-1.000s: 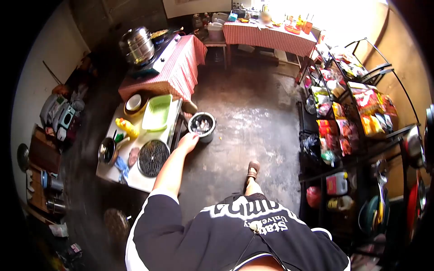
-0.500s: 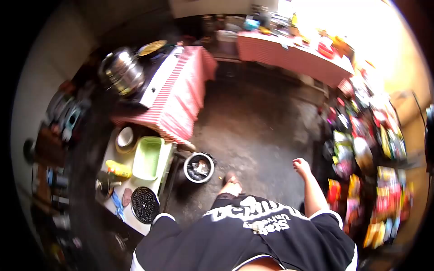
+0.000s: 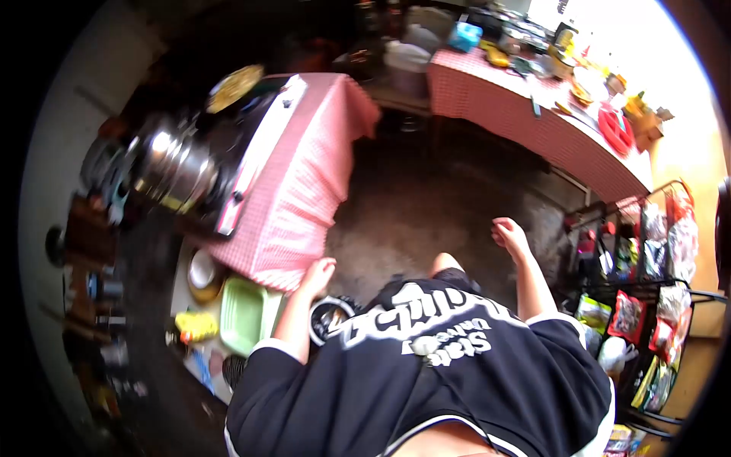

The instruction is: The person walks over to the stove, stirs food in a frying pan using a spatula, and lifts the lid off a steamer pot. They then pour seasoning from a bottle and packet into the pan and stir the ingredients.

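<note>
My left hand (image 3: 320, 274) hangs in front of the checkered tablecloth (image 3: 293, 202), with its fingers loosely curled and nothing visible in them. I cannot tell whether it touches the cloth. Below it stands a light-rimmed bin (image 3: 320, 320) with a dark liner, partly covered by my shirt. My right hand (image 3: 509, 231) is held out over the dark floor, apart from any object. Its fingers are curled in, and no object shows in them. A green plastic basin (image 3: 244, 316) sits on a low table to the left of my left arm.
A big metal pot (image 3: 175, 169) stands by the stove (image 3: 263, 152) at left. Ahead, a long cloth-covered table (image 3: 518, 107) carries kitchenware and a red plastic item (image 3: 615, 129). A black wire rack (image 3: 632, 283) of packets stands at right. Dark floor (image 3: 426, 183) lies between.
The view has moved forward, bringing the tables and rack closer. My left hand has come into view beside the cloth; my right hand has shifted up in the picture. The bin is now partly hidden.
</note>
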Tool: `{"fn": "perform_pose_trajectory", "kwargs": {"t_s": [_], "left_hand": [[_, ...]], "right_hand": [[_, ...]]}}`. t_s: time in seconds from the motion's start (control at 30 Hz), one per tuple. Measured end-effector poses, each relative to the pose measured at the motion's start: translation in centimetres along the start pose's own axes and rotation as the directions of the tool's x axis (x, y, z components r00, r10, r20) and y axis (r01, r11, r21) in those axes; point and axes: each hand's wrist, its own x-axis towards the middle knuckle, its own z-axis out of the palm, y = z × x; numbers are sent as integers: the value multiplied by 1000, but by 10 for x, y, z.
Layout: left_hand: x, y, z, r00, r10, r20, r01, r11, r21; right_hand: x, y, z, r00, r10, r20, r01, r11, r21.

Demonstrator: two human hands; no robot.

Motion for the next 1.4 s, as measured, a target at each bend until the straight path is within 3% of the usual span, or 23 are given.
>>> {"fn": "perform_pose_trajectory", "kwargs": {"t_s": [0.07, 0.13, 0.27, 0.3, 0.37, 0.4, 0.47, 0.53, 0.6, 0.67, 0.73, 0.8, 0.97, 1.0, 1.03, 1.1, 1.17, 1.23, 1.27, 1.3, 1.33, 1.37, 1.4], "left_hand": [[74, 158, -31, 994, -106, 13, 101, 976, 191], [141, 198, -34, 995, 91, -40, -88, 993, 84], [231, 219, -14, 989, 63, -135, -72, 996, -60], [247, 222, -7, 992, -39, -119, 31, 997, -68], [267, 224, 9, 981, -142, -129, 132, 988, -84], [274, 223, 16, 977, -178, -118, 167, 981, -97], [281, 228, 24, 958, -275, -77, 271, 961, -58], [287, 247, 21, 932, -352, -81, 342, 932, -118], [287, 261, 12, 886, -440, -145, 433, 898, -81], [285, 253, 10, 864, -453, -219, 435, 892, -125], [287, 255, 7, 833, -506, -223, 481, 862, -161], [300, 262, 7, 830, -514, -216, 490, 857, -157], [338, 283, -14, 880, -407, -245, 420, 908, 3], [350, 286, -20, 877, -419, -236, 437, 899, 26], [361, 289, -26, 875, -431, -220, 451, 891, 50], [380, 289, -45, 902, -374, -216, 394, 917, 60], [392, 301, -68, 902, -373, -215, 392, 919, 48], [397, 295, -83, 896, -376, -235, 375, 926, -52], [399, 292, -93, 893, -377, -246, 363, 926, -103], [401, 302, -105, 895, -365, -255, 321, 926, -199], [406, 300, -112, 916, -283, -285, 188, 929, -319], [414, 301, -121, 930, -241, -276, 120, 912, -392], [426, 304, -133, 944, -194, -268, 50, 884, -464]], "right_hand": [[62, -37, -18, 1000, 2, -19, -1, 999, 52], [127, -72, -34, 996, -50, -76, 53, 998, 38], [296, -162, -65, 946, -287, -151, 295, 955, 35], [359, -170, -86, 903, -399, -159, 364, 908, -207], [452, -212, -97, 718, -662, -215, 393, 640, -661], [490, -231, -97, 698, -676, -237, 373, 625, -686], [562, -261, -97, 761, -604, -236, 274, 629, -728], [599, -290, -87, 757, -623, -195, 111, 417, -902], [625, -312, -82, 866, -441, -236, -23, 437, -899], [645, -310, -72, 896, -358, -263, -118, 379, -918], [647, -302, -66, 880, -416, -229, -175, 163, -971], [654, -296, -71, 904, -362, -227, -198, 116, -973], [677, -270, -84, 853, -469, -228, -112, 263, -958], [659, -292, -77, 891, -382, -246, -118, 328, -937], [679, -268, -91, 826, -532, -189, -7, 324, -946], [677, -270, -92, 812, -533, -240, -11, 397, -918], [665, -270, -98, 656, -711, -253, 79, 398, -914], [639, -301, -100, 570, -754, -326, 289, 555, -780], [628, -304, -99, 557, -712, -427, 251, 634, -731], [662, -280, -127, 656, -730, -192, 578, 649, -494], [640, -301, -89, 735, -655, -176, 617, 753, -228], [617, -315, -36, 842, -532, -93, 540, 829, 144], [589, -331, 26, 897, -437, 70, 361, 813, 457]]}}
